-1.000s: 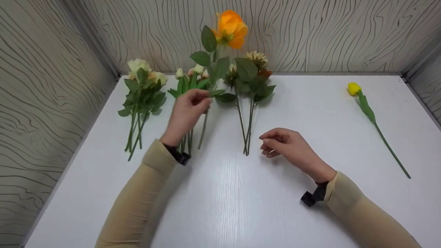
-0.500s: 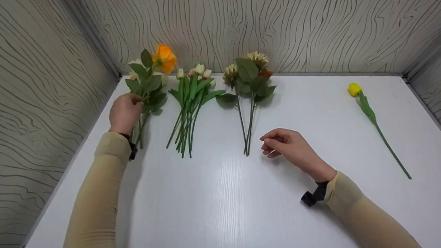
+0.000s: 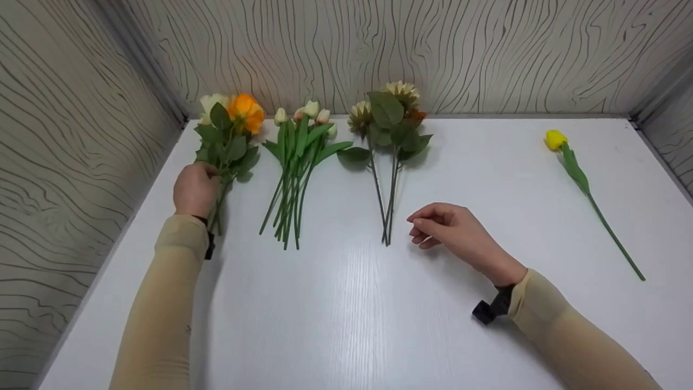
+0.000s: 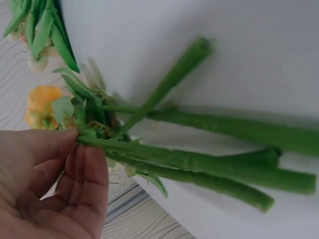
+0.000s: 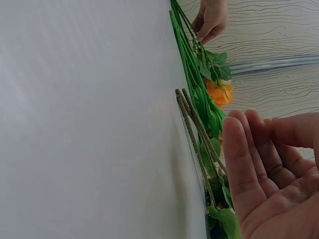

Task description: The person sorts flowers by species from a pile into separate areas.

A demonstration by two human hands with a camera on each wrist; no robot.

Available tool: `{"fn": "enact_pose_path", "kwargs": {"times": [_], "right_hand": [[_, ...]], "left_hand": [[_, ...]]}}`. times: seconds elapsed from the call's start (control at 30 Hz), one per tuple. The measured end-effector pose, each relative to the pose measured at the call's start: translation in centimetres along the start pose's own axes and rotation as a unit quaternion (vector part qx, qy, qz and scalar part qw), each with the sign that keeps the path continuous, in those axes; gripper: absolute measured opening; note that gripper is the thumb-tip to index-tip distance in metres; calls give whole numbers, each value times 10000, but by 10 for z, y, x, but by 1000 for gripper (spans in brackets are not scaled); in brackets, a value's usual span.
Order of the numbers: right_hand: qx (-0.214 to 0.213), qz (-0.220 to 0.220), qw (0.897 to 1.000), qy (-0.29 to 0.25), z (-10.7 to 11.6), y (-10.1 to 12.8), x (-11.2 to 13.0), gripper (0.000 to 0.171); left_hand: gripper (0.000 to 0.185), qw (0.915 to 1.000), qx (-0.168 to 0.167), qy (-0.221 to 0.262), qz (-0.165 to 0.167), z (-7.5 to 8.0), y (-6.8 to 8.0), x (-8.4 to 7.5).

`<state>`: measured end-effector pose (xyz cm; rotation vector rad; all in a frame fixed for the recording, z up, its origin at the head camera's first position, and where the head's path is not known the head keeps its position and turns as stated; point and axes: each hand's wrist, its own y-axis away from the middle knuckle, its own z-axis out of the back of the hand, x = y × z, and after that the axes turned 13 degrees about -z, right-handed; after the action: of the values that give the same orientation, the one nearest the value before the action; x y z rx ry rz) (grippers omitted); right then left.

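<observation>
At the left of the head view, my left hand (image 3: 196,189) pinches the stem of an orange rose (image 3: 247,112) between thumb and fingers. The rose lies over a bunch of cream roses (image 3: 213,106) at the table's back left, its bloom beside theirs. From the left wrist, several green stems (image 4: 214,162) spread out past the fingertips, with the orange bloom behind the hand. My right hand (image 3: 446,227) hovers over the middle of the table with fingers loosely curled and nothing in them. Nearest to it are the stems of the sunflower-like bunch (image 3: 391,189).
Pale tulips (image 3: 298,157) lie in a bunch just right of the roses. Further right is the cream and rust bunch with broad leaves (image 3: 387,111). A single yellow tulip (image 3: 575,173) lies far right on the white table (image 3: 346,325). Patterned walls (image 3: 487,54) enclose the back and sides.
My left hand has carried the orange rose from above the tulips leftward and lowered it onto the cream roses. My right hand has stayed in place.
</observation>
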<state>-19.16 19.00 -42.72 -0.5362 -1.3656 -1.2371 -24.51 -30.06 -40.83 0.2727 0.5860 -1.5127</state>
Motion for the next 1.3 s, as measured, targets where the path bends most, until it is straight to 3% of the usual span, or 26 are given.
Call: {"fn": "enact_pose_path", "kwargs": {"times": [0.33, 0.83, 1.3], "right_hand": [[23, 2, 10000, 52, 0, 0, 0, 35], [51, -73, 9999, 48, 1, -1, 0, 36], [76, -32, 10000, 22, 1, -2, -2, 33]], "left_hand": [[15, 9993, -148, -284, 216, -8, 0, 3], [22, 9997, -53, -250, -9, -10, -1, 4], [36, 9994, -9, -320, 96, -12, -1, 6]]}}
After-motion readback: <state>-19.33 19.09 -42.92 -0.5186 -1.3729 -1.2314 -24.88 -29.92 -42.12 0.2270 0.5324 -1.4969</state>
